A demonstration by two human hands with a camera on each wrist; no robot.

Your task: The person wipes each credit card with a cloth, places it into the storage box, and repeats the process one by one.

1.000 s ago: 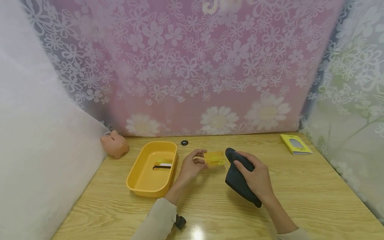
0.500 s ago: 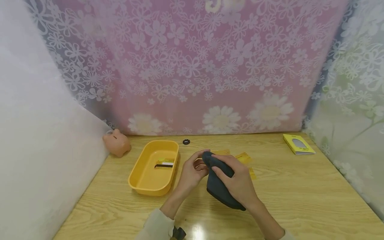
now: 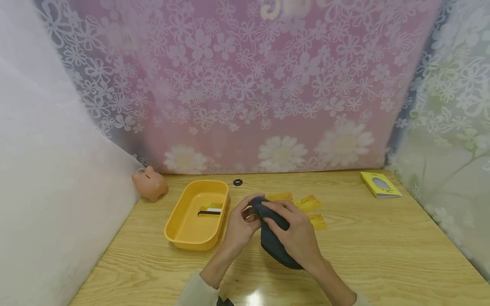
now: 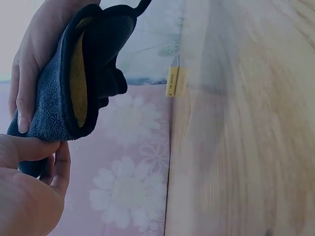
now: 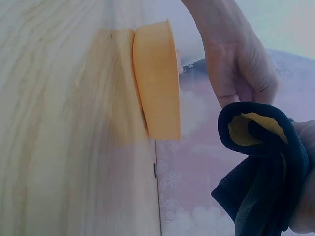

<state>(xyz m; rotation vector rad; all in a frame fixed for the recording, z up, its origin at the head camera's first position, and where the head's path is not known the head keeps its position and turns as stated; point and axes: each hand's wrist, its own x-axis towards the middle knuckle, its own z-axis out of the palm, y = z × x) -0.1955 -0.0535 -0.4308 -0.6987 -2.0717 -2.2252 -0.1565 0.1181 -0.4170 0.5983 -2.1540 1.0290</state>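
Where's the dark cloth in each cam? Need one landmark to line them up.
Head: dark cloth lower centre, slightly right, held by the left hand and right hand.
Left wrist: dark cloth, upper left.
Right wrist: dark cloth, lower right.
Shared landmark: pink floral backdrop, top centre in head, lower left in left wrist, lower right in right wrist.

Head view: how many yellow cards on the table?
3: one card behind the cloth, a second card right of it, a third card below that; some may be hidden.
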